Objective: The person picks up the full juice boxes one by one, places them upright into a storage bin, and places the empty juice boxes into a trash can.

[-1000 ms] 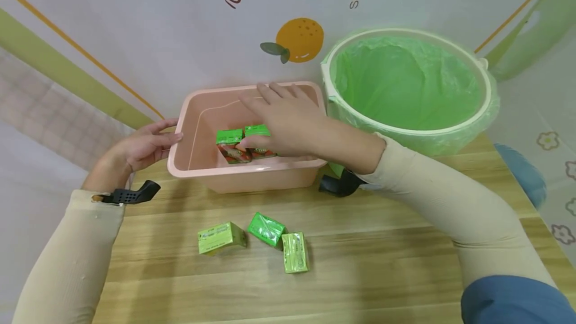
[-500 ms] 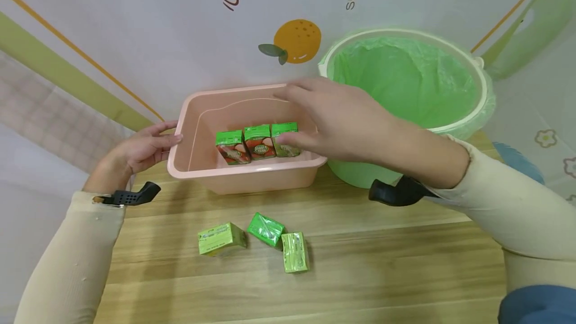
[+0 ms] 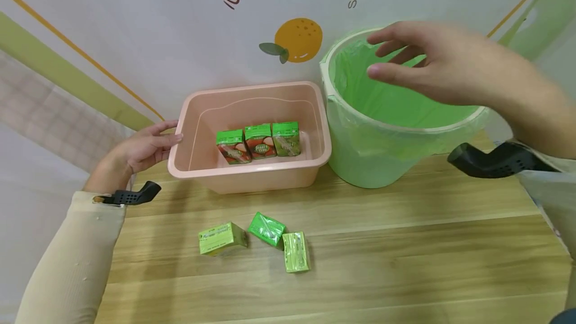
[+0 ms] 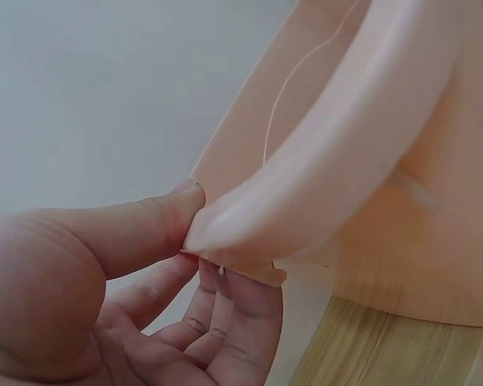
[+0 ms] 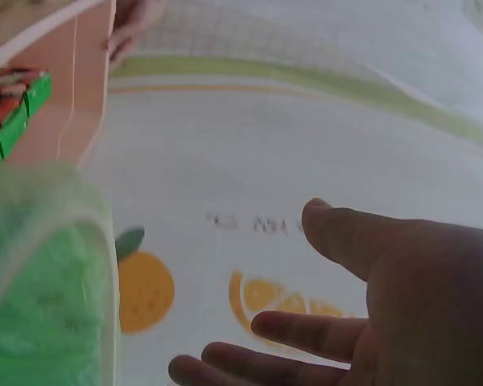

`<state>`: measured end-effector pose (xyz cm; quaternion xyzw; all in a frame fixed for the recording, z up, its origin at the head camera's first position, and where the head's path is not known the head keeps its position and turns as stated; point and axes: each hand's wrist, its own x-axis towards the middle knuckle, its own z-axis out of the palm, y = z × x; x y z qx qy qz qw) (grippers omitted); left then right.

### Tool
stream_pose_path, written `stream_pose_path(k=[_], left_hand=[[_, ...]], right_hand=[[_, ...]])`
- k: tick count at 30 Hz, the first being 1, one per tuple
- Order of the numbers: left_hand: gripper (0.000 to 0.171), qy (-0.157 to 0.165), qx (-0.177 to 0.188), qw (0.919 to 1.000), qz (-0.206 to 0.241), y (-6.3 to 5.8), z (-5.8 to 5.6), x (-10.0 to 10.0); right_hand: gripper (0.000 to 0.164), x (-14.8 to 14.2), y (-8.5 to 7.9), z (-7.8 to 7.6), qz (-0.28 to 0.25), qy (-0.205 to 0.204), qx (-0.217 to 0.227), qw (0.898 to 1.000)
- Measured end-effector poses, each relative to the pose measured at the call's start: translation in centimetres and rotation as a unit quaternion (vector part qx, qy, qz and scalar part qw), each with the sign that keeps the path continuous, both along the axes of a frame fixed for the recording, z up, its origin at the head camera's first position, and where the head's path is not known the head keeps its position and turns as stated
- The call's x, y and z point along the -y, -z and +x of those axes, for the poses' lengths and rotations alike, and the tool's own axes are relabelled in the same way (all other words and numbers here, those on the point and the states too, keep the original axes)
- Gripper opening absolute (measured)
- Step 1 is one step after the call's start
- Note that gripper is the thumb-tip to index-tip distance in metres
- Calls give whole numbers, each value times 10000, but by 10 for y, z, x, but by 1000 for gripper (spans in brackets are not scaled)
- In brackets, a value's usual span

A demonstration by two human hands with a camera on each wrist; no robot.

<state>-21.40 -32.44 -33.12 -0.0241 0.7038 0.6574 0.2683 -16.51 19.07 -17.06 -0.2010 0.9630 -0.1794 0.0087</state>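
Observation:
At the left end of the pink plastic basin (image 3: 249,168), my left hand (image 3: 146,146) pinches the rim. The left wrist view has the thumb on top of the rim (image 4: 338,173) and curled fingers below. Three small drink cartons with green tops stand in a row inside: a red-fronted one (image 3: 233,147), another red-fronted one (image 3: 260,142) and a greenish one (image 3: 286,139). My right hand (image 3: 436,66) hovers over the lined green bin (image 3: 369,164), fingers loosely bent and thumb apart, holding nothing. In the right wrist view its spread fingers (image 5: 310,331) touch nothing.
Three more cartons lie on the wooden table (image 3: 382,264) before the basin: a yellow-green one (image 3: 222,239), a bright green one (image 3: 266,229) and a lime one (image 3: 296,252). The bin stands right beside the basin. A fruit-printed white curtain (image 3: 180,29) hangs behind.
My right hand has moved right, from above the basin to over the bin, uncovering the cartons inside. My left hand stays at the basin's rim.

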Motion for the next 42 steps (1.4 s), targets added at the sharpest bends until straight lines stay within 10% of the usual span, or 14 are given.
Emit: stream_pose_path(k=[12,23,33,38,42], left_hand=[[65,31,27,9999,155,1,-1,1],[65,89,38,9996,258,2,0,2],[62,89,26,9996,260,2,-1,2],[62,49,35,9998,187,1,0,1],[62,8,42,9999,151,1,0,1]], right_hand=[[48,-116,14,-39,-1839,1096,527,9754],[69,-182,41,-57,-1943,1951,1587,9482],[63,-187,63,-56,-1961,2100,2517,9242],[22,-186,70,-56,-2437,1915,2646,9132],[21,-186,76,-55,-2696,1899,2600,9075]])
